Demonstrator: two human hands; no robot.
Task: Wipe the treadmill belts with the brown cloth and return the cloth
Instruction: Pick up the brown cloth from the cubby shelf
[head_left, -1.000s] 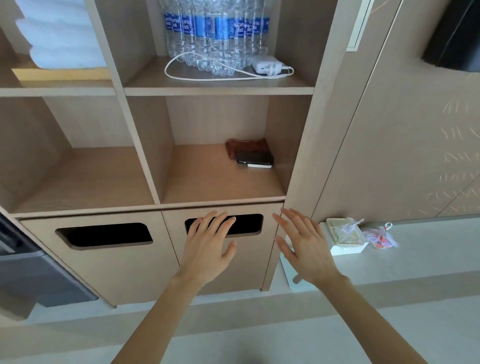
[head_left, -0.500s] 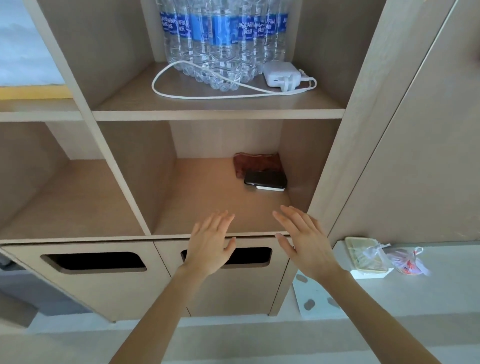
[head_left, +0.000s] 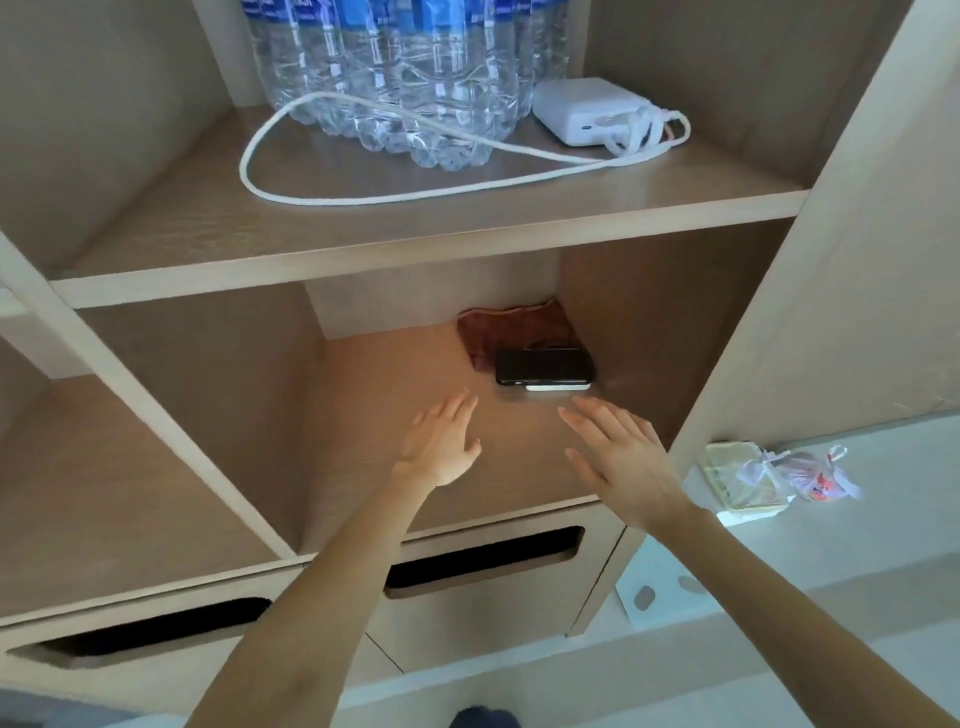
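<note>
Reaching into the middle cubby of the wooden shelf unit (head_left: 415, 244), I have both hands out flat and empty, fingers spread loose. My left hand (head_left: 441, 447) hovers over the cubby floor, palm down. My right hand (head_left: 621, 457) is just beside it, nearer the cubby's right wall, its fingertips (head_left: 571, 408) pointing at the stack at the back. Neither hand touches anything that I can see.

The brown cloth (head_left: 511, 330) lies crumpled in the back right corner of this cubby, against the rear panel. A black phone (head_left: 543, 365) rests on its front edge, on top of a thin white device (head_left: 558, 387), and both sit between my right hand and the cloth.

On the shelf above stands a pack of water bottles (head_left: 395, 78), with a white power adapter (head_left: 589, 109) to its right and a white cable (head_left: 363, 195) looped in front. Below are two drawer fronts with dark slot handles (head_left: 483, 561). Small wrapped packets (head_left: 779, 473) lie on the ledge to the right.
</note>
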